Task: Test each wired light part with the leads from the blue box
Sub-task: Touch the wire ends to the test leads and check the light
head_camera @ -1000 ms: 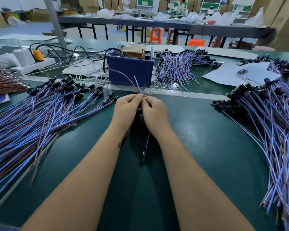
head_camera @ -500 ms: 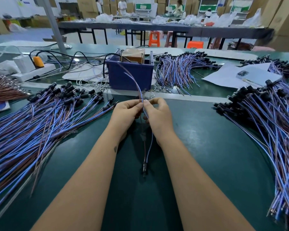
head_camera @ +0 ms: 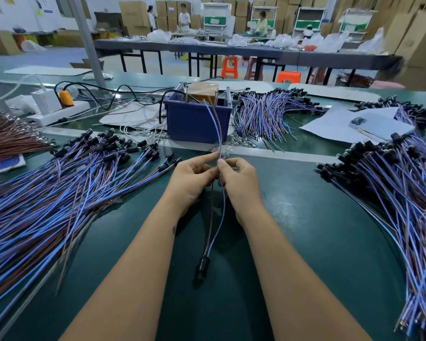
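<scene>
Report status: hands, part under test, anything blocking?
Left hand and right hand pinching wire ends together. Brown-and-blue wired black light part hanging below them. Thin leads from blue plastic box at fingertips. Nothing blocking.

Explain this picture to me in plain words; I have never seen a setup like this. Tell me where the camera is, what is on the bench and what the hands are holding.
There is no machine here: a person works with bare hands, and the camera sits on their head, looking forward and down. The left hand and right hand meet over a green bench, pinching thin wires together. One wired light part hangs from them toward the viewer, its black end near the bench. Two leads run up from the fingers into the blue box. Big piles of similar blue and brown wired parts lie left and right. A white power strip lies at far left.
</scene>
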Demonstrator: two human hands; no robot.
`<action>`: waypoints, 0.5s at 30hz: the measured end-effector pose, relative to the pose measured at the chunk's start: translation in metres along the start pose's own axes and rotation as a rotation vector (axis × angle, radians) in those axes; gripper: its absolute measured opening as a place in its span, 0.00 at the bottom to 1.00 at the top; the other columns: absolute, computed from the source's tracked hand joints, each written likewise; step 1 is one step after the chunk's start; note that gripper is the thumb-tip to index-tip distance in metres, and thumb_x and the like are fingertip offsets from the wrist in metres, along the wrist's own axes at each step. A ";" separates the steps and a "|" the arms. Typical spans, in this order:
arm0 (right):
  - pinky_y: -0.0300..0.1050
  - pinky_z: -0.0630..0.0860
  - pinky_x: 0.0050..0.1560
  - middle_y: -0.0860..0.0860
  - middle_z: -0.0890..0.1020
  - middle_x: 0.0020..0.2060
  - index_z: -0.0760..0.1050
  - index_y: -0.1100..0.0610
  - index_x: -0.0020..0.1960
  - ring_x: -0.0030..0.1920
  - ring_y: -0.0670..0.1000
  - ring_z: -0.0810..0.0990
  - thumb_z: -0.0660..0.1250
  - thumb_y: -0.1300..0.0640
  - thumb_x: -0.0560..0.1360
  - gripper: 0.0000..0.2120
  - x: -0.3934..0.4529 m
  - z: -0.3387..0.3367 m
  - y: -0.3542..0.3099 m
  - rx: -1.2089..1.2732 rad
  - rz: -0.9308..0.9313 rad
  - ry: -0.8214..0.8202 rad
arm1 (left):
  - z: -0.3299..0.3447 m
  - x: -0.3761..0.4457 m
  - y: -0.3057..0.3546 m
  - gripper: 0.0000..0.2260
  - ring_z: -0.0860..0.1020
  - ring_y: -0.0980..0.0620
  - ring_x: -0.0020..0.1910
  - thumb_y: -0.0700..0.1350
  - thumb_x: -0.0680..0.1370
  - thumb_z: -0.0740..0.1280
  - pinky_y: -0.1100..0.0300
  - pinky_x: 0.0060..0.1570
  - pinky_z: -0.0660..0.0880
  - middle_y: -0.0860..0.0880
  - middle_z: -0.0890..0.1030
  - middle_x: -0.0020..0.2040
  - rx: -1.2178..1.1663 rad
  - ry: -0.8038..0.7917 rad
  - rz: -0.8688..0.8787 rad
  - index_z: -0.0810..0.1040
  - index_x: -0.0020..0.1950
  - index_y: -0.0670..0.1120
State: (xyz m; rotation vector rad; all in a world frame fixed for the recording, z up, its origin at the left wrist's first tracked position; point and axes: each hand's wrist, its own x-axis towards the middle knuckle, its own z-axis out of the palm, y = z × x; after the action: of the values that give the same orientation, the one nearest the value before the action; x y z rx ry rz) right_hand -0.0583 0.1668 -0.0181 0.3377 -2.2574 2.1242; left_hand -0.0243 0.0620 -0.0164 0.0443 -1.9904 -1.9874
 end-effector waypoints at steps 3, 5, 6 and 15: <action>0.35 0.67 0.30 0.42 0.73 0.22 0.77 0.53 0.35 0.27 0.43 0.70 0.66 0.56 0.78 0.12 -0.002 -0.003 -0.001 0.072 -0.004 -0.054 | 0.000 -0.002 0.000 0.14 0.70 0.54 0.35 0.36 0.79 0.66 0.66 0.40 0.69 0.46 0.73 0.34 0.003 -0.040 0.019 0.78 0.60 0.51; 0.33 0.67 0.29 0.42 0.73 0.23 0.78 0.53 0.36 0.27 0.43 0.70 0.66 0.57 0.78 0.12 -0.002 -0.004 -0.002 0.127 0.000 -0.075 | -0.001 -0.002 0.000 0.13 0.70 0.51 0.38 0.38 0.79 0.66 0.63 0.45 0.70 0.43 0.72 0.37 0.003 -0.068 0.016 0.78 0.62 0.50; 0.34 0.67 0.29 0.43 0.73 0.24 0.79 0.53 0.37 0.27 0.43 0.69 0.67 0.58 0.78 0.11 -0.003 -0.004 -0.002 0.147 0.004 -0.074 | -0.001 -0.002 -0.001 0.14 0.71 0.51 0.39 0.38 0.79 0.65 0.63 0.45 0.70 0.43 0.73 0.37 0.006 -0.074 0.013 0.78 0.63 0.48; 0.32 0.65 0.31 0.48 0.76 0.27 0.77 0.53 0.39 0.24 0.39 0.68 0.65 0.58 0.79 0.10 -0.001 -0.004 -0.004 0.129 -0.012 0.036 | -0.011 0.001 0.000 0.10 0.76 0.64 0.32 0.37 0.78 0.66 0.72 0.34 0.71 0.55 0.80 0.33 -0.029 0.386 0.041 0.82 0.49 0.51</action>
State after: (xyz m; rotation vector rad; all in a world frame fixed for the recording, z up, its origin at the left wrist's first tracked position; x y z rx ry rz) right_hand -0.0568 0.1711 -0.0143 0.3131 -2.0993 2.2561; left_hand -0.0227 0.0513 -0.0164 0.3495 -1.7017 -1.8167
